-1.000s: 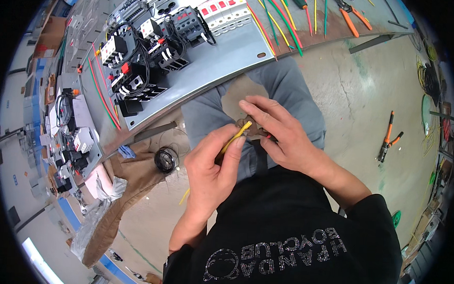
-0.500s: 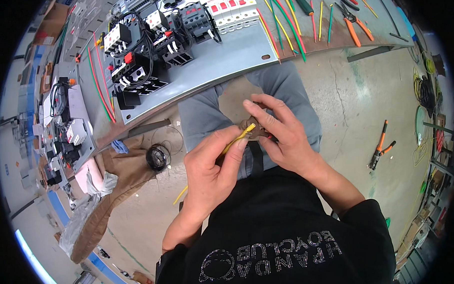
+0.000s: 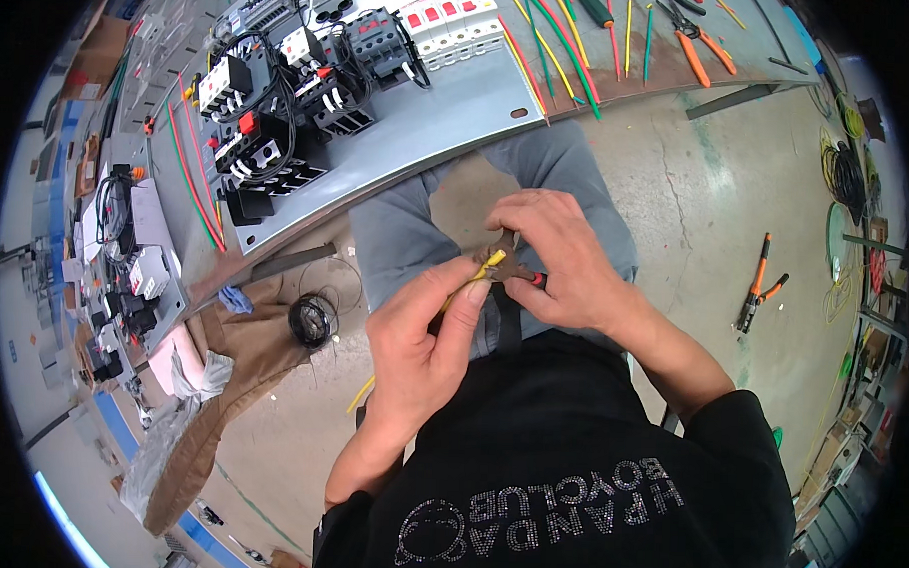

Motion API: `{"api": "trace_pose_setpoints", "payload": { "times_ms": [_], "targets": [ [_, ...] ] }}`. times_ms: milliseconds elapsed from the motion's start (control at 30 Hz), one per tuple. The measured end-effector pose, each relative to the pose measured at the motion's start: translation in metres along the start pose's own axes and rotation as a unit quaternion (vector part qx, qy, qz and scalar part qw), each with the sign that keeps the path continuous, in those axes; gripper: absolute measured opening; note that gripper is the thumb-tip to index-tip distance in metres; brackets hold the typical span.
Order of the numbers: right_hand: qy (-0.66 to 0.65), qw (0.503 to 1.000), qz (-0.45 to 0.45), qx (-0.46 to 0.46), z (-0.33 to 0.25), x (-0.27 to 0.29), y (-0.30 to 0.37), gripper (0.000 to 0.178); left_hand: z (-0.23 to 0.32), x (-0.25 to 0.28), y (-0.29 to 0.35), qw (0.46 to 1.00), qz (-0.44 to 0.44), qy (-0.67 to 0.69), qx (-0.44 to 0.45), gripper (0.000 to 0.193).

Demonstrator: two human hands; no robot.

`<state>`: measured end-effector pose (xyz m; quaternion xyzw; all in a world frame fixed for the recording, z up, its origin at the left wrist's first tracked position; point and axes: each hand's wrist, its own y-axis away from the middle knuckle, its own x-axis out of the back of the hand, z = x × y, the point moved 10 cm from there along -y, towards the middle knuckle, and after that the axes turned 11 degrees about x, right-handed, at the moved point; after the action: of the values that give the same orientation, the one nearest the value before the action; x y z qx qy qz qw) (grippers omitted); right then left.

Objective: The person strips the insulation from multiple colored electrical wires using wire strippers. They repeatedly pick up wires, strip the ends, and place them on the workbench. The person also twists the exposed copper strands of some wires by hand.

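In front of my lap, my left hand pinches a yellow wire between thumb and fingertips, its end sticking up past them. The wire's other end shows beside my left wrist. My right hand is closed around pliers with a worn brown metal head and a red-and-black grip. The plier head lies right against the wire near its upper end. My fingers hide most of the handles, and I cannot tell whether the jaws bite the wire.
On the bench ahead stands a metal panel with breakers and black contactors. Coloured wires and orange-handled pliers lie to its right. An orange-handled tool and a black wire coil are on the floor.
My right fingers have curled in closer around the pliers, and the plier head has shifted slightly against the wire. My left hand keeps its pinch. The whole view has shifted a little.
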<state>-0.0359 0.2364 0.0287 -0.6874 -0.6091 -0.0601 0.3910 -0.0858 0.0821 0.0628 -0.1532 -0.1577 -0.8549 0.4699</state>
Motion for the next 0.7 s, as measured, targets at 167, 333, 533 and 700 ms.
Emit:
{"api": "trace_pose_setpoints", "payload": {
  "times_ms": [167, 333, 533, 700],
  "targets": [
    [0.021, 0.999, -0.014, -0.029, 0.010, -0.007, 0.009, 0.052, 0.010, 0.000, 0.004, 0.995, 0.059, -0.065, -0.049, 0.014],
    [0.015, 1.000, 0.020, -0.003, 0.004, -0.006, 0.003, 0.056, 0.008, -0.002, 0.007, 0.988, 0.089, -0.100, -0.081, 0.011],
    [0.006, 0.997, 0.067, 0.049, -0.002, -0.002, 0.000, 0.055, -0.007, -0.013, 0.002, 0.997, -0.078, 0.010, 0.014, 0.012],
    [0.004, 0.999, 0.042, 0.033, 0.004, -0.008, 0.012, 0.048, -0.037, -0.025, -0.001, 0.938, -0.216, 0.205, 0.178, 0.014]
  ]
}}
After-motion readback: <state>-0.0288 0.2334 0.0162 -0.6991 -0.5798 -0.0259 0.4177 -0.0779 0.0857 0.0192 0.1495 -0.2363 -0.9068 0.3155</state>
